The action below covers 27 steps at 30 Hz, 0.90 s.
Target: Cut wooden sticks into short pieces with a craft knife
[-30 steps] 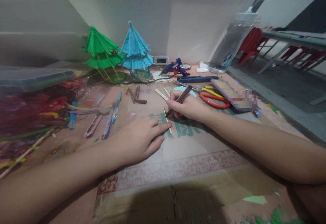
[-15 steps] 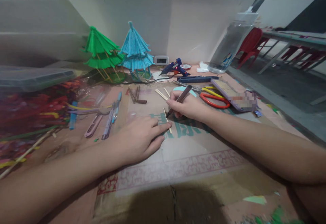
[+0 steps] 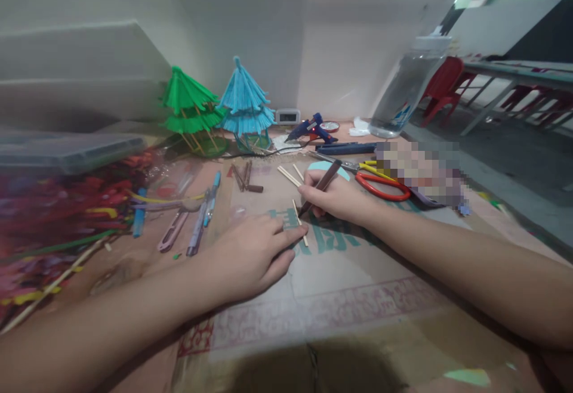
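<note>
While the left hand lies palm down with its fingers loosely spread, its index fingertip presses on a thin pale stick, pinning it to the mat. Nothing is gripped in that hand; its contact with the stick is from above, near the lower end, and a short length shows past the fingertip. The right hand is closed in a writing grip around a brown pen, thumb and fingers gathered tight on the barrel, its back end slanting up and to the right. The pen's dark tip points down at the stick just above the left fingertip; it seems to touch the wood, though the view is too dim and soft there to be sure.

The stick lies across the teal lettering printed on the mat, between the two hands. Beyond the right hand's knuckles are loose sticks, also pale, and a teal disc partly hidden by that hand. Farther left lie brown sticks with a brown cap just beside them. Scissors with red and yellow handles rest near the right forearm, and a glue gun stands behind.
</note>
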{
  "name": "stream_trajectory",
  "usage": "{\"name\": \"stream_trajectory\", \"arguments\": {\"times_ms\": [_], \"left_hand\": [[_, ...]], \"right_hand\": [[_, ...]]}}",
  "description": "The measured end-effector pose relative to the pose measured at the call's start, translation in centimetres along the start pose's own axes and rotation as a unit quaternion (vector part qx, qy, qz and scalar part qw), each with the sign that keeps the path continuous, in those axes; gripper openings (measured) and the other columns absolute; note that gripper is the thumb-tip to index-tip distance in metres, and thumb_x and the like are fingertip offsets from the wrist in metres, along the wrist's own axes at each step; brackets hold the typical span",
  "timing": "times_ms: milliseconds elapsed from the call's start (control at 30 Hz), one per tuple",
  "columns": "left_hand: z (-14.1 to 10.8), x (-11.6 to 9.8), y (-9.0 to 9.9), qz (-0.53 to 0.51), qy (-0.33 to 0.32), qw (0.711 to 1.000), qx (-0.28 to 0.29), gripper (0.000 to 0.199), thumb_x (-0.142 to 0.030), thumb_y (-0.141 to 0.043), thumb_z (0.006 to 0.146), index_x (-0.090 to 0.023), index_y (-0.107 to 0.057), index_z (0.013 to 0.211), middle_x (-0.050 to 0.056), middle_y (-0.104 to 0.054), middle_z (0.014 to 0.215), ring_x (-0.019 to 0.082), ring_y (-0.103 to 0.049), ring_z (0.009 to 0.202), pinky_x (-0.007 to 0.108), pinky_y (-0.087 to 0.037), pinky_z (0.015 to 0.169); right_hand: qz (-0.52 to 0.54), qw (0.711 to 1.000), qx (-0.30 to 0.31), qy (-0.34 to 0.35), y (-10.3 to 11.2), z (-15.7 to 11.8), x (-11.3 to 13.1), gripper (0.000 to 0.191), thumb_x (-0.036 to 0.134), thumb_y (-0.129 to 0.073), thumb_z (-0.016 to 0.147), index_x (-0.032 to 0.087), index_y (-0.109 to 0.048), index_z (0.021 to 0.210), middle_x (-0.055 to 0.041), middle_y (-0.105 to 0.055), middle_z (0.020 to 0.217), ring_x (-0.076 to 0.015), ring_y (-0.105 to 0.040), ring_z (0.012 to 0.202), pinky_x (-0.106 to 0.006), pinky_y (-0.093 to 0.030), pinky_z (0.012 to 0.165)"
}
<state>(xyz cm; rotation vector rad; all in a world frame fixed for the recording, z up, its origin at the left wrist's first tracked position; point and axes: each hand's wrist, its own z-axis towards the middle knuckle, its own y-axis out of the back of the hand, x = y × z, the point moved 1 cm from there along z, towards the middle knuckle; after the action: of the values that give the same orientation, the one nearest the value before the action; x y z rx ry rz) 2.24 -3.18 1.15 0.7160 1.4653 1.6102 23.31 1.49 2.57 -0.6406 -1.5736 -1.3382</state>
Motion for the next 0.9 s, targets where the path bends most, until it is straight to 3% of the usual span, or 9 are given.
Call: {"name": "stream_trajectory", "arguments": {"times_ms": [133,233,367,533,667,900], "left_hand": [[-0.1,-0.1,-0.1,-0.015,0.005,1.000,-0.005,0.043,-0.030,-0.039,0.103,-0.020,-0.057,0.141,0.010,-0.065,0.098,0.027,-0.062,0.090,0.043,-0.051,0.078],[-0.3,-0.1,-0.1,-0.026,0.012,1.000,-0.011,0.041,-0.030,-0.041,0.102,-0.021,-0.058,0.139,0.009,-0.065,0.098,0.026,-0.061,0.090,0.042,-0.050,0.079],[-0.3,-0.2,-0.1,-0.027,0.018,0.999,-0.007,0.041,-0.030,-0.042,0.102,-0.023,-0.056,0.141,0.009,-0.063,0.099,0.025,-0.059,0.090,0.041,-0.048,0.079],[0.0,-0.2,0.1,-0.015,0.031,0.999,0.003,0.042,-0.031,-0.044,0.101,-0.027,-0.058,0.140,0.009,-0.057,0.100,0.027,-0.054,0.093,0.042,-0.045,0.080],[0.1,0.0,-0.1,-0.018,0.031,0.999,0.011,0.043,-0.031,-0.044,0.101,-0.029,-0.056,0.142,0.008,-0.055,0.098,0.027,-0.053,0.091,0.042,-0.042,0.078],[-0.1,0.4,-0.3,-0.024,0.021,0.999,0.021,0.045,-0.034,-0.041,0.103,-0.028,-0.052,0.147,0.008,-0.055,0.100,0.027,-0.053,0.092,0.042,-0.041,0.079]], "right_hand": [[0.038,0.998,-0.041,0.018,0.0,-0.1,-0.2,0.027,0.039,-0.055,0.095,0.022,-0.046,0.077,0.0067,-0.056,0.048,-0.0097,-0.052,0.042,-0.019,-0.039,0.044],[0.087,0.994,-0.025,0.061,-0.2,-0.1,-0.5,0.026,0.046,-0.053,0.098,0.022,-0.049,0.091,0.0048,-0.064,0.066,-0.0102,-0.059,0.048,-0.021,-0.044,0.047],[0.098,0.990,-0.027,0.102,-0.5,-0.1,-0.7,0.025,0.047,-0.054,0.099,0.022,-0.051,0.100,0.0039,-0.062,0.079,-0.0090,-0.058,0.053,-0.022,-0.048,0.052],[0.046,0.995,-0.060,0.069,0.1,0.0,-0.5,0.016,0.036,-0.055,0.095,0.020,-0.059,0.096,0.0024,-0.062,0.070,-0.0110,-0.057,0.057,-0.021,-0.046,0.052],[0.025,0.999,-0.035,0.017,0.6,0.2,-0.3,0.016,0.029,-0.054,0.092,0.018,-0.060,0.081,0.0018,-0.061,0.059,-0.0096,-0.051,0.048,-0.020,-0.039,0.045],[-0.030,0.999,-0.014,-0.001,0.2,-0.2,0.0,0.029,0.038,-0.059,0.090,0.021,-0.050,0.068,0.0051,-0.053,0.044,-0.0094,-0.046,0.040,-0.020,-0.033,0.041]]}}
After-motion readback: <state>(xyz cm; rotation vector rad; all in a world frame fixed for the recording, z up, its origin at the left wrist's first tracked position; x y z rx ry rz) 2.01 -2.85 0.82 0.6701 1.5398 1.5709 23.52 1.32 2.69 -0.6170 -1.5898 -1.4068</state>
